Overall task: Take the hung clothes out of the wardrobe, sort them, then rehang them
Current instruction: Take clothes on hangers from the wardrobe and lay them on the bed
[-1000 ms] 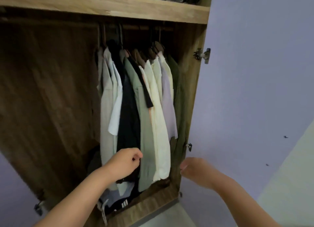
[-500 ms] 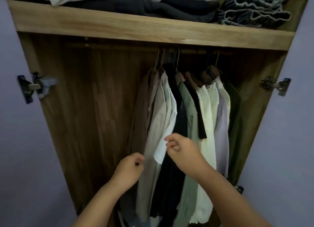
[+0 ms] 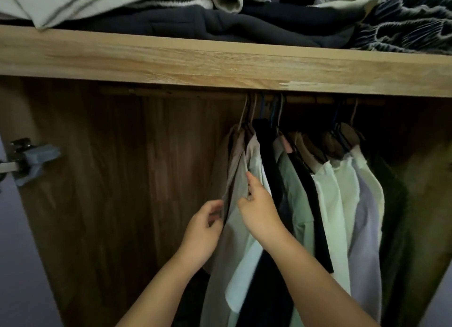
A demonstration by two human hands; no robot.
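Wardrobe (image 3: 122,204): it was open, with a dark wood back wall and a pale wood shelf (image 3: 220,60) across the top
Rail (image 3: 305,99): it ran just under the shelf, and all the hangers hooked onto it
Hung clothes (image 3: 330,204): they were bunched at the right end of the rail, touching each other; the left part of the rail was bare
Beige shirt (image 3: 234,184): it hung at the left edge of the bunch, first in the row
White shirt (image 3: 256,160): it hung just beside the beige one, on its right
Left hand (image 3: 203,233): its fingers were curled round the left edge of the beige shirt, part way down
Right hand (image 3: 259,209): its finger and thumb pinched the right edge of the same shirt, next to the white shirt
Step in hand: I think the person was pulling the beige shirt away from the others to take it out first
How to do it well: slide a hand up to the hanger, lift the hook up off the rail, then bring it out; pulling on the cloth could drag the shirt off its hanger
Folded things (image 3: 244,16): they lay piled on top of the shelf, not part of this job
Hinge (image 3: 31,158): it stuck out at the left edge of the wardrobe
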